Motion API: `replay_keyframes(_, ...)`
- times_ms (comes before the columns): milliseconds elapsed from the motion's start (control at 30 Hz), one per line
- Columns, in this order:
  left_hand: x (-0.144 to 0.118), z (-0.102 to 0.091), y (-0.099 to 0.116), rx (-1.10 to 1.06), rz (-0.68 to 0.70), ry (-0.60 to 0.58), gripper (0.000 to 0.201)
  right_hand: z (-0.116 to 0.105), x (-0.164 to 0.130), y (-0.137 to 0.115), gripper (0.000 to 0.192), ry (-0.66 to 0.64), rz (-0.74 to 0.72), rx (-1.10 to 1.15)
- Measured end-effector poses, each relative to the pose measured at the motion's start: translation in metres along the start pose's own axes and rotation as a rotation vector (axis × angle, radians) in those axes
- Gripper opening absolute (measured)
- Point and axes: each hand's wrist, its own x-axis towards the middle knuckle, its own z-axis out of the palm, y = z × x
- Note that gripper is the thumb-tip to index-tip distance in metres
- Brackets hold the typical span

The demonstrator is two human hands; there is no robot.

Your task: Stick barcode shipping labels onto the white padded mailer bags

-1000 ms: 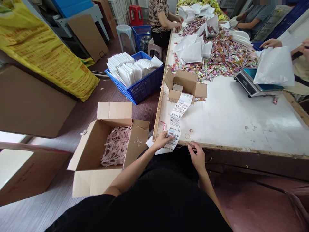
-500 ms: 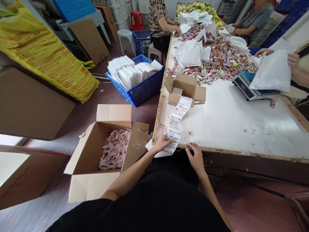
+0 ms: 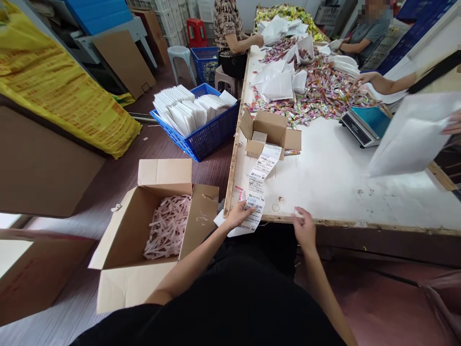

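My left hand (image 3: 238, 215) is closed on the lower end of a strip of printed labels (image 3: 256, 185), with barcodes and small text. The strip runs up over the table to a small open carton (image 3: 272, 127). A white envelope (image 3: 239, 231) lies under the label end at the table's corner, partly hidden. To the right, my right hand (image 3: 305, 226) is at the table's front edge, with finger and thumb tips drawn together. Something whitish shows at those tips, too small to name.
An open cardboard box (image 3: 124, 230) with pale paper strips stands left of me. Beyond it is a blue basket (image 3: 209, 139) of white envelopes. Small colourful packets (image 3: 324, 91) cover the far table. At right, a co-worker's hand holds a white bag (image 3: 406, 134) beside a scale (image 3: 363, 125).
My right hand has shifted right along the table edge, and its spread fingers have curled together. My left hand keeps the label strip. The co-worker's white bag has left the scale.
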Motion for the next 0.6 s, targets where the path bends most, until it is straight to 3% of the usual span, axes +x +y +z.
replay_keyframes(167, 0.001, 0.001, 0.005, 0.006, -0.016, -0.02, 0.03, -0.07, 0.111, 0.033, 0.043, 0.407, 0.011, -0.307)
replay_keyframes(233, 0.001, 0.001, 0.007, 0.014, -0.024, -0.007, 0.028, -0.094, 0.164, 0.046, 0.046, 0.444, 0.085, -0.441)
replay_keyframes(333, 0.0, 0.001, 0.012, 0.053, -0.023, 0.043, 0.026, -0.116, 0.226, 0.06, 0.067, 0.428, 0.293, -0.579)
replay_keyframes(433, -0.003, 0.002, 0.016, 0.073, -0.016, 0.084, 0.025, -0.128, 0.26, 0.073, 0.085, 0.388, 0.402, -0.62)
replay_keyframes(600, -0.005, 0.004, 0.023, 0.068, -0.006, 0.106, 0.021, -0.135, 0.273, 0.097, 0.064, 0.35, 0.427, -0.667)
